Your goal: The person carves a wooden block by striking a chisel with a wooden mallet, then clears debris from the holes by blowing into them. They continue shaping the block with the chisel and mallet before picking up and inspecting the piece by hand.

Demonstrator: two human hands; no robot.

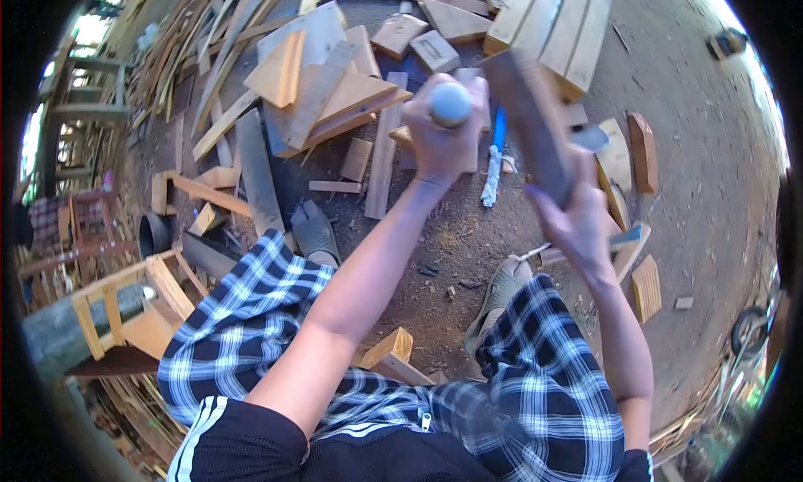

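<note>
My left hand (pixel 439 143) is closed around an upright chisel-like tool with a round, pale blue butt end (pixel 452 104); its lower end is hidden beneath the fist. A wooden piece (pixel 464 152) lies under that hand, partly covered. In my right hand (pixel 579 219) is a thick, dark wooden block (pixel 535 122), gripped at its near end and raised to the right of the handle. Motion blurs the block's edges. A bright blue strip-like tool with a pale wrapped end (pixel 491 181) lies on the ground between the hands.
Stacked boards and offcuts (pixel 326 89) lie ahead to the left. A slatted wooden piece (pixel 556 30) stands ahead to the right. Curved wooden pieces (pixel 642 152) rest on the dirt ground (pixel 711 173) at right. A wooden frame (pixel 125 315) is near my left knee.
</note>
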